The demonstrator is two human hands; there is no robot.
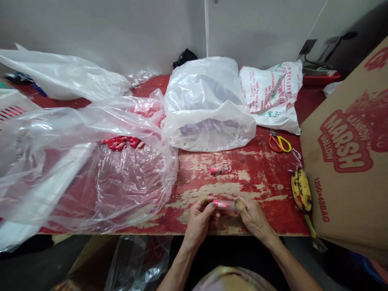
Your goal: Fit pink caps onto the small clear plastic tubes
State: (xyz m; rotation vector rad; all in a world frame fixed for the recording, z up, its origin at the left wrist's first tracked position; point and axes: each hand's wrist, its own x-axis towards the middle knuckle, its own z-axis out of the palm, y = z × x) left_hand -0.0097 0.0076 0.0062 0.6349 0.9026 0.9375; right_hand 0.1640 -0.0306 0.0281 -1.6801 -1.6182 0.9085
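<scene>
Both hands meet at the near edge of the table (212, 161), worn red with bare patches. Left hand (198, 220) and right hand (253, 218) each pinch one end of a small clear tube (226, 205) with a pink cap end, held level between thumbs and fingertips just above the tabletop. Whether the cap is fully seated cannot be made out.

One similar tube (218, 169) lies alone on the table, a little beyond the hands. Judging by that, one piece looks finished and set aside while a second is in hand. A scatter of pink caps (123, 142) sits inside the big clear plastic bag (91, 161) at left, and the white bag (209, 109) behind seems to hold many clear tubes, so most of the stock looks untouched.

Further out: orange-and-yellow scissors (279, 142), a spotted banana (301, 190) near the right edge, a printed bag (273, 93), a cardboard box (348, 149).

Hard to read: the white bag's contents show only as pale streaks through plastic; the caps are partly veiled by folds; a white basket (12, 107) is cut off at left. Below the table edge, more plastic and something rounded, unclear.
</scene>
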